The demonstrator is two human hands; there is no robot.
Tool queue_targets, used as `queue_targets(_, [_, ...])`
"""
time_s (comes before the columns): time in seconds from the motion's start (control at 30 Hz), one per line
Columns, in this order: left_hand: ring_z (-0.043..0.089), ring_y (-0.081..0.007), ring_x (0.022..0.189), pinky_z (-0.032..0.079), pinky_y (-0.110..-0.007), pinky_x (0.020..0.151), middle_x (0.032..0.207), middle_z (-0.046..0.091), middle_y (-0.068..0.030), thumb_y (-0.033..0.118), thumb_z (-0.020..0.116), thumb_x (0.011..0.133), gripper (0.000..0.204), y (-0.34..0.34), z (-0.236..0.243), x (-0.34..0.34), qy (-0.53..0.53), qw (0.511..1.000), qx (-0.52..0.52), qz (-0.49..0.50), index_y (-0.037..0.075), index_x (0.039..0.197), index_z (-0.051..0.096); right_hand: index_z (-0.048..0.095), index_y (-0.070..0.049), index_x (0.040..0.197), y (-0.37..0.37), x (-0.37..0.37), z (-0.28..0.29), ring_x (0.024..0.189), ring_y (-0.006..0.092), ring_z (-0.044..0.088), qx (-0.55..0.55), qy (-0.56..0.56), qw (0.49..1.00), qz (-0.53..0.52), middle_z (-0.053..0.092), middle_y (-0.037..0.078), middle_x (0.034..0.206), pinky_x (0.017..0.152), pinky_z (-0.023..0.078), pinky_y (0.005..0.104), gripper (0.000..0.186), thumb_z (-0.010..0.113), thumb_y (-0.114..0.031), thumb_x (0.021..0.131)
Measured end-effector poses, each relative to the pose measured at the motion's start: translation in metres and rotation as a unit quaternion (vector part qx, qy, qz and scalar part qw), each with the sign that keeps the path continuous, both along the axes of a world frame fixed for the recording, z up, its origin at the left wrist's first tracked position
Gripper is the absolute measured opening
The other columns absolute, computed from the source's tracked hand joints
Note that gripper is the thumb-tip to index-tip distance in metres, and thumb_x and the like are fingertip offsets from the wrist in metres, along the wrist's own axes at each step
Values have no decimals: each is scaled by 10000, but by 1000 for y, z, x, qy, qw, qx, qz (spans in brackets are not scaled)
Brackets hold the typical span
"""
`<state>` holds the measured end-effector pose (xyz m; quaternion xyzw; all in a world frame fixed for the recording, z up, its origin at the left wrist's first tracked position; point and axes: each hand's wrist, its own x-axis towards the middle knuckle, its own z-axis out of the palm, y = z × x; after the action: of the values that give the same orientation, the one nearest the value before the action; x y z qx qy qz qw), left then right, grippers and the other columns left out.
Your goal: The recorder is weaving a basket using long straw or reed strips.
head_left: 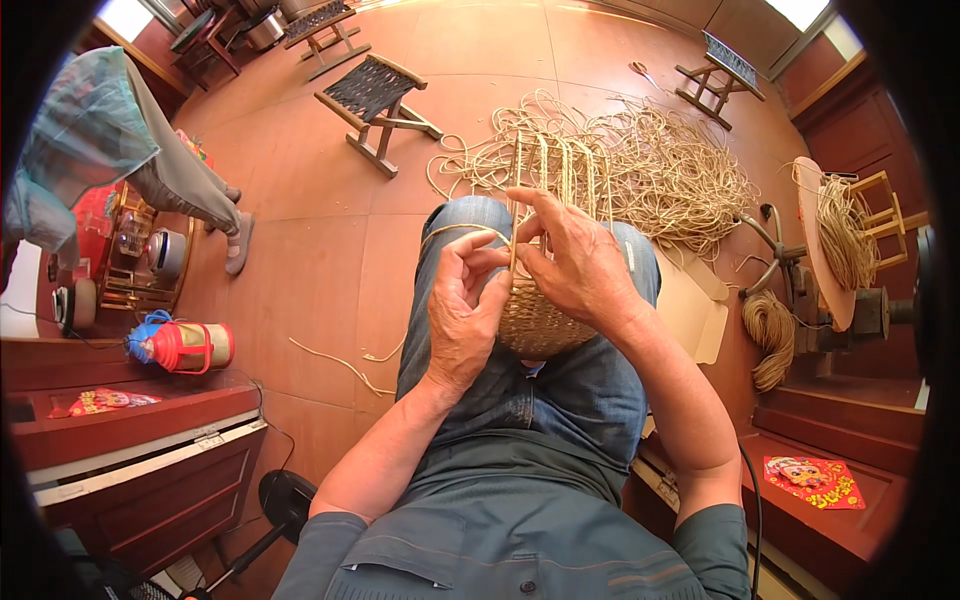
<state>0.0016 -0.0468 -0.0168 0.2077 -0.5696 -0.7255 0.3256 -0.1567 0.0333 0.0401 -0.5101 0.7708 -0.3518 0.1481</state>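
a half-woven basket of pale, tightly plaited straw rests on the person's lap, its rounded base dense and ribbed, thin upright stakes rising loose from its rim. the left hand presses against the basket's left side, fingers pinching a straw strand. the right hand curls over the rim, fingers closed on a stake. beyond the knees a tangled heap of straw covers the smooth reddish floor; open floor lies leftward, toward a wooden folding stool.

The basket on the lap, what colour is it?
The basket is pale straw-tan, woven; the head view shows it best.
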Motion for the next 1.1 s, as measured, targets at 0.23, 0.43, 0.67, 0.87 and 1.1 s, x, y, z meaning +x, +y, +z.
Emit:
queue_targets(0.23, [663,-146,1177,517,-328,1081,1239,703,-96,16,679,1060,450,2,1,3,-9,998,55,-1,25,1472,499,577,-105,1477,-9,-6,8,1000,359,766,92,-6,996,-6,802,118,996,885,582,490,564,679,-154,925])
queue_targets(0.43, [670,-131,1126,522,-302,1057,1206,714,-91,23,704,1049,468,3,-1,2,28,986,164,0,-3,1469,496,637,-126,1431,-18,-10,12,957,351,780,129,37,991,14,815,108,961,855,590,491,562,689,-143,872])
queue_targets(0.67, [653,-109,1136,516,-259,1023,1224,702,-48,13,710,1047,481,4,-5,4,54,970,236,-2,36,1481,503,697,-118,1364,-19,-8,8,932,339,783,138,70,988,23,815,98,948,836,594,482,509,677,-107,855])
queue_targets(0.87, [643,-121,1176,502,-281,1075,1250,687,-51,7,710,1044,478,4,-6,2,49,974,221,1,42,1475,507,720,-93,1337,-13,-9,8,974,437,767,107,34,992,52,791,236,999,899,588,555,439,621,-110,910])
queue_targets(1.1, [639,-142,1201,499,-308,1117,1277,671,-66,9,711,1042,482,1,-6,2,55,969,242,-3,38,1477,503,691,-66,1342,-18,-13,6,932,386,776,93,26,995,18,796,184,963,850,596,494,458,682,-123,887])
